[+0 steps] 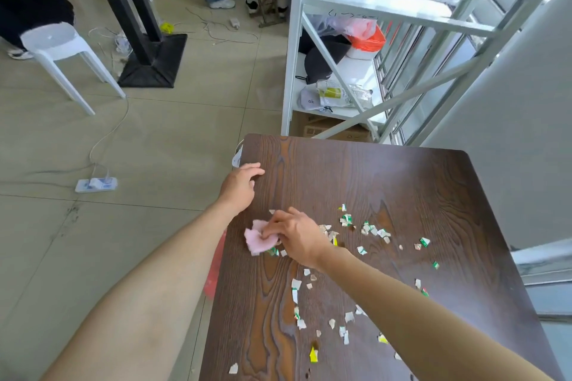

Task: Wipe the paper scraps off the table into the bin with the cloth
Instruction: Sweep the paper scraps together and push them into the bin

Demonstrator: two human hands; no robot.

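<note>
My right hand (297,237) presses a small pink cloth (257,237) onto the dark wooden table (402,182), close to its left edge. White, green and yellow paper scraps (365,227) lie scattered to the right of that hand and in a trail (297,297) toward the near edge. My left hand (240,185) rests on the table's left edge farther back, fingers flat, holding nothing. Something red (215,269) shows just below the left edge under my left forearm; I cannot tell whether it is the bin.
A white metal shelf rack (340,49) with bags and bottles stands behind the table. On the tiled floor to the left lie a power strip (96,185) with cables, a white stool (58,46) and a black table base (151,62). People's legs stand at the back.
</note>
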